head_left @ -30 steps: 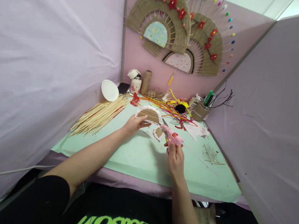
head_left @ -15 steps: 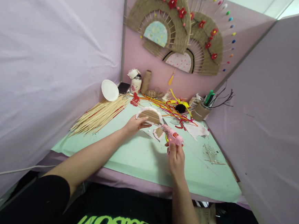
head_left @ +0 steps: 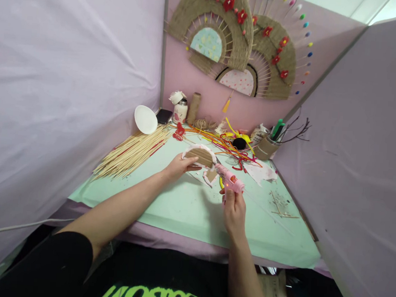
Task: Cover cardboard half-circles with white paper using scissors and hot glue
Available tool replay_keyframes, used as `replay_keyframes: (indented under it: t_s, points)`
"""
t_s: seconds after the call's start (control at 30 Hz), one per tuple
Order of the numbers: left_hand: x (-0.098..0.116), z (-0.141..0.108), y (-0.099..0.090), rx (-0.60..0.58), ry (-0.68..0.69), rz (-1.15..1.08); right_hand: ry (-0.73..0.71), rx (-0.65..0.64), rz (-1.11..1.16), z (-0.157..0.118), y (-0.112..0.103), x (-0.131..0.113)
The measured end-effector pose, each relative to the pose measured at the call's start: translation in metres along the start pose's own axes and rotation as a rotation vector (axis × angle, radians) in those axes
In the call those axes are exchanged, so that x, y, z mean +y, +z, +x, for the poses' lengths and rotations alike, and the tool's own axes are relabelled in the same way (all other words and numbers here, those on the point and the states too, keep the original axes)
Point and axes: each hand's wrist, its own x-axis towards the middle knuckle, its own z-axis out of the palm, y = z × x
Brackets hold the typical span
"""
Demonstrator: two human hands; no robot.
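Note:
Between the thumb and fingers of my left hand (head_left: 180,166) is a half-round cardboard piece (head_left: 201,156), its brown side up and its curved rim edged in white. My right hand (head_left: 234,207) is wrapped around the handle of a pink glue gun (head_left: 230,179), on which a small orange light glows. The gun's nozzle is at the right end of the cardboard; whether it touches cannot be made out. A smaller cardboard piece with a white edge (head_left: 209,178) lies on the table just below, partly covered by the held piece.
A bundle of thin wooden sticks (head_left: 129,154) lies on the left beside a white bowl (head_left: 146,119). Colourful pipe cleaners (head_left: 215,140) spread across the back. At back right stands a twine-wrapped can (head_left: 266,148) with twigs. Stick scraps (head_left: 282,206) lie at right.
The cardboard piece in my left hand has shifted slightly down and right, with its brown face turned more upward. The glue gun has moved very slightly right.

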Motion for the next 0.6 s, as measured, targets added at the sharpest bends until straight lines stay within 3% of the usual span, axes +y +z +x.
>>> replay_keyframes:
  t_s: [0.6]
  points:
    - [-0.0047,-0.0011,0.0000,-0.076,-0.025,0.111,-0.015,0.009,0.016,-0.0009,-0.0009,0.0019]
